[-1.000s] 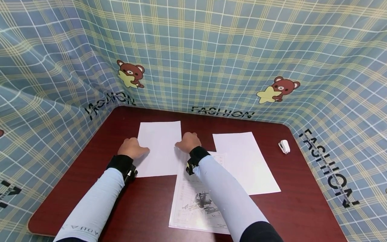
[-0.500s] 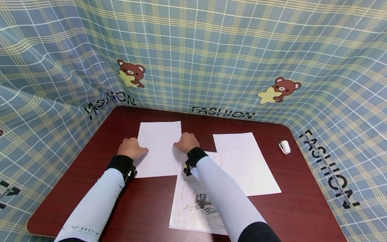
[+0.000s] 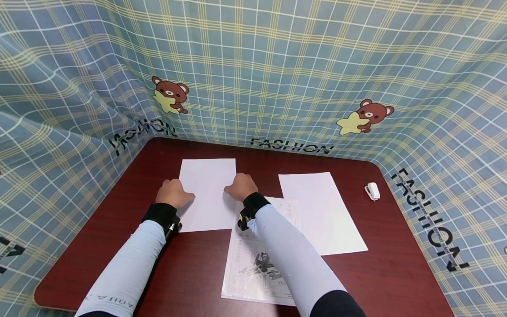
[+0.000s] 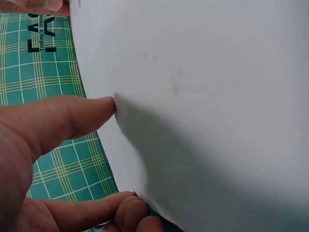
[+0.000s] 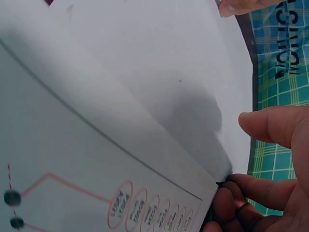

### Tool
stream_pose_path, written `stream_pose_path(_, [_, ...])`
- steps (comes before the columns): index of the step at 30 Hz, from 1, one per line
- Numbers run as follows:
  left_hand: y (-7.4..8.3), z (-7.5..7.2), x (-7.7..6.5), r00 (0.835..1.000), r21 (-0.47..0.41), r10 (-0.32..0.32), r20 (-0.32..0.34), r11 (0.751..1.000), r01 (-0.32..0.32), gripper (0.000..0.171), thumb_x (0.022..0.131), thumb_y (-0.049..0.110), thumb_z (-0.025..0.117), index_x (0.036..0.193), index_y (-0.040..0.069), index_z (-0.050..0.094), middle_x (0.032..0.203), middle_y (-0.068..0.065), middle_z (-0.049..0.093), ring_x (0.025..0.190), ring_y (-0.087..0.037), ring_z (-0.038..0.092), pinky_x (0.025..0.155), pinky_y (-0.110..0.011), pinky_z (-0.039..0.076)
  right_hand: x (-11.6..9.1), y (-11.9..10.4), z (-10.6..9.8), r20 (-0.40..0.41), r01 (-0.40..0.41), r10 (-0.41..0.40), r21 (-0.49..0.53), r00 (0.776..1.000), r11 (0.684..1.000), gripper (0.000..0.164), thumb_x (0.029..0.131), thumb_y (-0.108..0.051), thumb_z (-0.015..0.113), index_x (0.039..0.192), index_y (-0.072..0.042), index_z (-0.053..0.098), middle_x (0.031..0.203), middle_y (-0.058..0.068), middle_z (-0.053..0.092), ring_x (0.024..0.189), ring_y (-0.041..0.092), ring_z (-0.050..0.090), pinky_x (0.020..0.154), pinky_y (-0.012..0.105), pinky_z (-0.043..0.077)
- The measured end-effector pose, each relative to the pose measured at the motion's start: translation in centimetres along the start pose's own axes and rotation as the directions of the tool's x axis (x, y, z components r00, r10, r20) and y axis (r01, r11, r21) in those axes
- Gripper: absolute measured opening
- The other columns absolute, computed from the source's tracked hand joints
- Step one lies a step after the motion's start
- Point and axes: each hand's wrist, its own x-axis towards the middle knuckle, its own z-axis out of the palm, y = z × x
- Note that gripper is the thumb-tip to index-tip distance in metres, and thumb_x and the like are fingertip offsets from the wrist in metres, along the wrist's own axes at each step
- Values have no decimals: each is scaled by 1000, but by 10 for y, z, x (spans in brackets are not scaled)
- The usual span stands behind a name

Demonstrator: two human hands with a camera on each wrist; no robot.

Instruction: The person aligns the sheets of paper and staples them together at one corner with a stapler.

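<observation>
A blank white sheet of paper [image 3: 206,176] lies flat on the left half of the table. At its left edge, my left hand [image 3: 173,193] holds it, the thumb [image 4: 96,108] on top and the other fingers bent at the edge. My right hand [image 3: 242,187] is at the opposite edge. Its thumb [image 5: 260,123] hovers just over the paper and its curled fingers [image 5: 246,191] meet the edge by a corner of a printed sheet [image 5: 96,159]; whether they grip is hidden. This printed sheet, with a dark drawing, lies partly beneath my right forearm.
Another blank sheet [image 3: 321,211] lies to the right, next to the printed one. Farther right, a small white stapler [image 3: 372,192] sits near the edge of the dark red table [image 3: 190,273]. Plaid cloth [image 3: 253,79] with bear prints rises behind and at both sides.
My right hand has shifted a little leftward, its thumb now farther over the blank sheet. The left hand has stayed nearly in place, and the papers lie almost as before.
</observation>
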Motion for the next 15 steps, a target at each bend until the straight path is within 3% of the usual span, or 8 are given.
stream_pose_path(5, [2,-1,-2,1000,15,1,0,1000,-1,56,85,36,76,112,-13,69,112,-35,55,87,-40,60,78,-55,55,0,-3,4,22,25,-27,83,999,996,35,90,-33,76,66,-11,64,58,1,47,61,19,53,53,31,40])
stream_pose_path(7, [2,0,-3,1000,17,-6,-4,1000,6,58,85,36,76,114,-14,69,113,-35,55,88,-41,61,80,-56,55,-1,-6,7,13,20,-21,106,1000,994,33,90,-34,76,69,-12,63,58,1,49,62,19,54,57,33,40])
stream_pose_path(11, [3,0,-4,1000,12,-18,-13,1000,18,60,85,37,77,116,-14,68,115,-36,55,92,-42,60,84,-57,55,-6,-15,8,-48,32,-26,137,999,990,30,91,-40,75,93,-11,66,73,0,62,75,19,62,73,39,46])
stream_pose_path(15, [2,-1,-6,1000,2,-20,-25,1000,20,60,84,37,76,115,-14,67,116,-35,55,92,-42,61,85,-57,55,-9,-22,7,-80,45,-28,227,996,973,51,92,-43,75,122,-5,59,95,6,70,90,21,67,85,40,56])
